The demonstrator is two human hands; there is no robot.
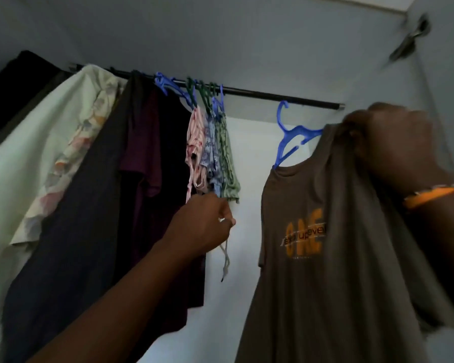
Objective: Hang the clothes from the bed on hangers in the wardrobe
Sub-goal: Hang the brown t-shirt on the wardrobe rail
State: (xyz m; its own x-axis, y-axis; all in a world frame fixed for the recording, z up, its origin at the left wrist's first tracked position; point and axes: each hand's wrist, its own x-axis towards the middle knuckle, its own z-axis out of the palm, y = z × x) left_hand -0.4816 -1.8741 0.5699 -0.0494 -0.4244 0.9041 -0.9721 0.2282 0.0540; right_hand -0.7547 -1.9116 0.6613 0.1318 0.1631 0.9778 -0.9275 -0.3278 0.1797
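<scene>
**Brown T-shirt held up beside the wardrobe rail**

Pale grey wardrobe walls filled the background, with a dark rail running from the upper left toward the right of centre. On the left half of the rail hung a cream floral garment, a dark grey shirt and a maroon shirt, then a cluster of blue and green hangers carrying small patterned pieces in pink, blue and green.

At right of centre, a brown T-shirt with an orange print sat on a blue hanger. The hanger's hook rose just below the rail; blur made it hard to say whether it touched the rail. The right hand, at the right edge with an orange band on the wrist, had its fingers curled tightly around the shirt's shoulder fabric near the hanger's arm.

The left hand, reaching up from the lower left, pinched a thin pale cord dangling under the patterned pieces, thumb and fingers closed on it.
</scene>
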